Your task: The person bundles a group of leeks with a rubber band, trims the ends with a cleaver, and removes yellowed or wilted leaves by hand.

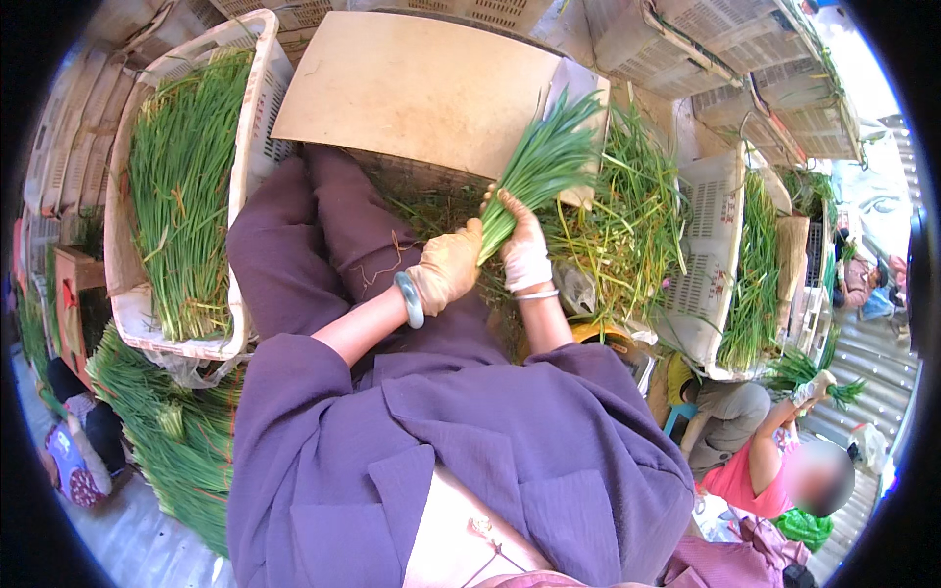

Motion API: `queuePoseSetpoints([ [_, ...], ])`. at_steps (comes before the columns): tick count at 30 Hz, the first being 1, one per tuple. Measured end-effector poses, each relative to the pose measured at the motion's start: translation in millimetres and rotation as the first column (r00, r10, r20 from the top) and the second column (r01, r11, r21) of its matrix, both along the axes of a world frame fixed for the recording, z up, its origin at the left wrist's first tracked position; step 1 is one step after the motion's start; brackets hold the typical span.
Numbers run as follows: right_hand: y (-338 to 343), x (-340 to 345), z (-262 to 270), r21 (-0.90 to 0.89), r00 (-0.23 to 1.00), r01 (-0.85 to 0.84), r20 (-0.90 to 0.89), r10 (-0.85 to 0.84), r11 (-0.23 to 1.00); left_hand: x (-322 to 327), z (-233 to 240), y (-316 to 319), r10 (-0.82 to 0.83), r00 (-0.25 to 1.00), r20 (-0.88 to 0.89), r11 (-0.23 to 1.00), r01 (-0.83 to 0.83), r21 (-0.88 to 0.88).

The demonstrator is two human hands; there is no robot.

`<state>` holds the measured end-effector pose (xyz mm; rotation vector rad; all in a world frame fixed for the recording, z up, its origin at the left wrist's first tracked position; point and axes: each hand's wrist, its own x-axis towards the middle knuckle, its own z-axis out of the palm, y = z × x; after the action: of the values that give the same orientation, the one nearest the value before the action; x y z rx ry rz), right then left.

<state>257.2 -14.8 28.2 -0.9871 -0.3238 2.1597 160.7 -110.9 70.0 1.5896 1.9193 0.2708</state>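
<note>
A bunch of green chives (540, 162), probably garlic chives, slants up and right between my gloved hands. My left hand (445, 272), with a jade-coloured bangle at the wrist, grips the bunch near its pale stem ends. Around the stems a little higher curls my right hand (526, 246), below a thin silver-coloured bangle. The leafy tips fan out over the right end of a pale board (419, 81). Part of the stem end is hidden by my left fingers.
On my left stands a white plastic crate (242, 220) of chives, with stacked chives (184, 434) below it. Loose leaves (625, 220) lie in a heap at right, beside another crate (702, 242). A co-worker (761, 463) at lower right holds chives. Stacked crates (654, 44) line the back.
</note>
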Motion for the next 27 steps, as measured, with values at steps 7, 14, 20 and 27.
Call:
queuePoseSetpoints([
  [7,19.7,11.9,24.6,0.154,0.932,-0.044,-0.349,0.096,0.987,-25.7,-23.2,1.4,0.415,-0.279,0.866,0.869,-0.161,-0.469],
  [14,-3.1,-1.7,28.2,0.274,0.927,-0.324,0.286,0.245,0.905,-7.8,-20.1,-0.6,0.536,-0.183,0.824,0.841,0.032,-0.54],
  [20,-11.8,42.5,14.0,0.408,0.394,-0.824,0.911,-0.119,0.393,-5.9,-61.6,-9.2,0.585,-0.428,0.689,0.72,-0.117,-0.684],
  [27,-43.9,50.2,30.5,0.194,0.135,-0.97,0.93,-0.342,0.146,10.2,-69.9,-5.1,0.56,-0.402,0.724,0.73,-0.174,-0.661],
])
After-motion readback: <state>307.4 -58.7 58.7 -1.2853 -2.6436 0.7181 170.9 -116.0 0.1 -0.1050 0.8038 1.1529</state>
